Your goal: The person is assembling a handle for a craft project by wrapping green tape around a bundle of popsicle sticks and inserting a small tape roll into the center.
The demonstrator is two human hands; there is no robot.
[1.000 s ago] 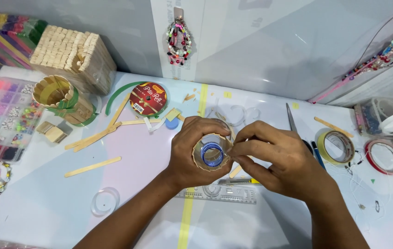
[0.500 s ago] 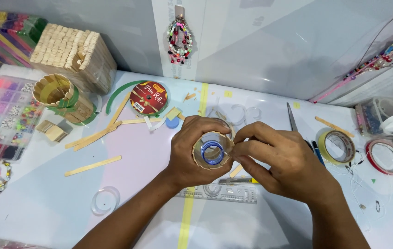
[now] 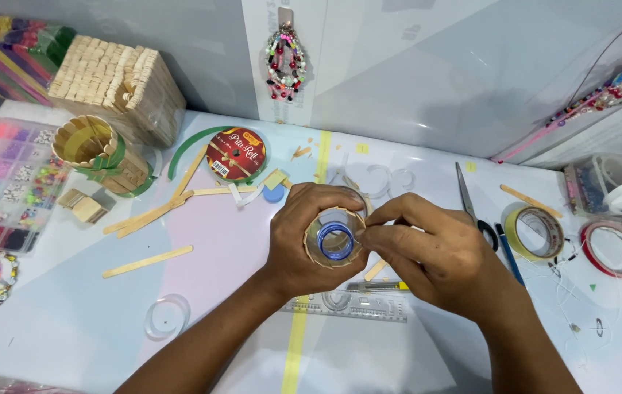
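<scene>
My left hand [image 3: 303,241] is wrapped around a small round cup clad in short wooden sticks [image 3: 334,238], its open mouth facing me with a clear inside and a blue ring at the bottom. My right hand [image 3: 435,255] pinches the cup's right rim with thumb and forefinger. Both hands hover over the middle of the white table [image 3: 70,321]. A clear ruler [image 3: 354,303] and a small cutter [image 3: 378,286] lie just below the hands.
At left stand a stick-clad cup bound with green tape [image 3: 92,149], loose wooden sticks [image 3: 147,261], a bead box [image 3: 4,182] and a stack of sticks [image 3: 117,80]. A red ribbon spool [image 3: 236,153] lies behind. Scissors [image 3: 471,204] and tape rolls [image 3: 535,232] lie at right.
My right fingers have shifted slightly along the cup's rim; the cup and left hand stay almost where they were.
</scene>
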